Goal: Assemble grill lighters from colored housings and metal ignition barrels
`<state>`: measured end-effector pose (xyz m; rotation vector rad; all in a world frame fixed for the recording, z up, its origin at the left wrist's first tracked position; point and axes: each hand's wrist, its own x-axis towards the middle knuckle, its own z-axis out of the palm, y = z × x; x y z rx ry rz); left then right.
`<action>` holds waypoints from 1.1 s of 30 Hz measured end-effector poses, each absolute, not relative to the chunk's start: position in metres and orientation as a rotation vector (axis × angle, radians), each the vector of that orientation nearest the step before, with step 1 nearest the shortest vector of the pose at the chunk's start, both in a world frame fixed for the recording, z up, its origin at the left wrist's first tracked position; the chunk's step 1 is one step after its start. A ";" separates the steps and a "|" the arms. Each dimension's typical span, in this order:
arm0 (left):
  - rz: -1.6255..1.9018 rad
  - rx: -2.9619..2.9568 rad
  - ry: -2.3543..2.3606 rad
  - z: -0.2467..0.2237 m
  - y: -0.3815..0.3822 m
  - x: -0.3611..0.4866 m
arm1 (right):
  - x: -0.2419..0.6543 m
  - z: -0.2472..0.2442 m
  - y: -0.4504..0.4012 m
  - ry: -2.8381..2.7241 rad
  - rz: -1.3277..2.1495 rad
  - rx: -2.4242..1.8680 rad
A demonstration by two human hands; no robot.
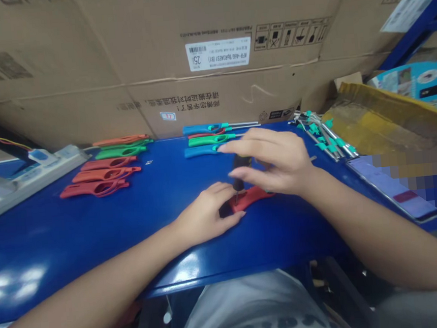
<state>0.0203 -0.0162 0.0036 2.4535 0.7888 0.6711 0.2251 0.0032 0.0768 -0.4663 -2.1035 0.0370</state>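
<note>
My right hand (283, 161) grips a black screwdriver (237, 178), held upright with its thin shaft meeting a red lighter handle (251, 197). That handle lies on the blue table (140, 227), pinned by my left hand (203, 214), whose thumb and fingers close around its left end. Part of the red handle's right end is hidden under my right hand. Just behind my hands, a row of lighters with blue, red and green handles (201, 141) lies on the table; metal tubes show on some of them.
Several red, orange and green handle shells (100, 187) are lined up at the left, near a white power strip (28, 175). Metal tubes with green parts (329, 139) lie at the right, beside yellow-taped cardboard (376, 124) and a phone (392, 189). A large carton (117, 55) stands behind.
</note>
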 end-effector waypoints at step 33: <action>0.698 2.480 0.806 0.004 -0.017 0.021 | 0.227 0.080 -0.001 -2.277 0.235 -0.422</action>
